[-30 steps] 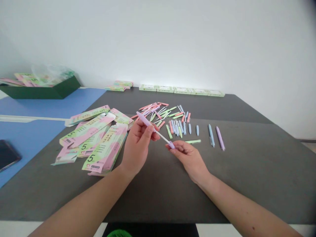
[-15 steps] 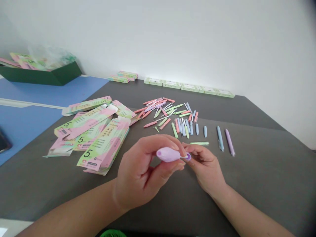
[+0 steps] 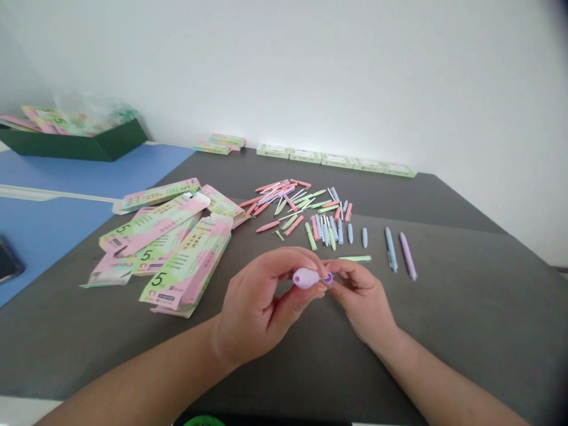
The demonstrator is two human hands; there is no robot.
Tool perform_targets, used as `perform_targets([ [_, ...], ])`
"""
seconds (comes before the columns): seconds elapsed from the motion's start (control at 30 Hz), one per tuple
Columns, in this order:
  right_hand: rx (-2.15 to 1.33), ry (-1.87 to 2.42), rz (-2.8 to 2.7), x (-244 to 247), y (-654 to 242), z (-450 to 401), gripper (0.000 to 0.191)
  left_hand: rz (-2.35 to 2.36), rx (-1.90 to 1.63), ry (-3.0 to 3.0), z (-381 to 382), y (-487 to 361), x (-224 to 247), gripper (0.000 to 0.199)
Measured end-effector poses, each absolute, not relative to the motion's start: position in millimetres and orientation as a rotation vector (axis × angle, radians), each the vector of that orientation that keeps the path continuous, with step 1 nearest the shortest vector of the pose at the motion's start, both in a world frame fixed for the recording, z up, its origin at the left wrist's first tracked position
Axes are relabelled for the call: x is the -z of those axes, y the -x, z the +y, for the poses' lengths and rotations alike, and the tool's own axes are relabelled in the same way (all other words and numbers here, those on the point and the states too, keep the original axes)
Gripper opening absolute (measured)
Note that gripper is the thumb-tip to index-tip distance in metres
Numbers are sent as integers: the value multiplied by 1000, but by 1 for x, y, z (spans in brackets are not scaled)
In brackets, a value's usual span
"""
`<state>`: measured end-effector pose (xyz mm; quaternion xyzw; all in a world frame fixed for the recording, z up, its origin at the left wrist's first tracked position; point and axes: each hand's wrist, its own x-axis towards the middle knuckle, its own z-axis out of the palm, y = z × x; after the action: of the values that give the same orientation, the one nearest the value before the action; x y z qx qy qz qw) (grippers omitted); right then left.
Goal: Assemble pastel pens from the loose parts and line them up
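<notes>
My left hand [image 3: 261,307] pinches a lilac pen barrel [image 3: 306,278], which points almost end-on towards me. My right hand [image 3: 361,299] meets it from the other side, its fingertips on a small purple end piece [image 3: 328,277]. Whether that piece is joined to the barrel is hidden by my fingers. Beyond my hands lies a loose heap of pastel pen parts [image 3: 297,207] in pink, green, blue and lilac. To its right are a whole blue pen [image 3: 391,249], a whole lilac pen [image 3: 407,255] and a thin green piece [image 3: 354,258].
Left of my hands lie several opened pink-and-green cardboard pen boxes [image 3: 186,266] on the dark grey table [image 3: 444,307]. A row of flat boxes [image 3: 336,160] lines the wall. A green tray [image 3: 75,148] and a phone [image 3: 6,263] sit on a blue surface [image 3: 66,236].
The pen has swung from lying long across my hands to pointing end-on at me. My hands have drawn closer together, and the barrel now sits in my left fingertips.
</notes>
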<state>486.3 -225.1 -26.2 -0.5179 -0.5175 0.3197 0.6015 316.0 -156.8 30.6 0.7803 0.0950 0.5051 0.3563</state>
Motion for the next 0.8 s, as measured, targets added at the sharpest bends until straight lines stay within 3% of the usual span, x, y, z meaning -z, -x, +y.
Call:
perform_targets([
  [0.8, -569, 1271, -1264, 23, -486, -227, 13, 263, -1305, -2038, -163, -323, -31, 20],
])
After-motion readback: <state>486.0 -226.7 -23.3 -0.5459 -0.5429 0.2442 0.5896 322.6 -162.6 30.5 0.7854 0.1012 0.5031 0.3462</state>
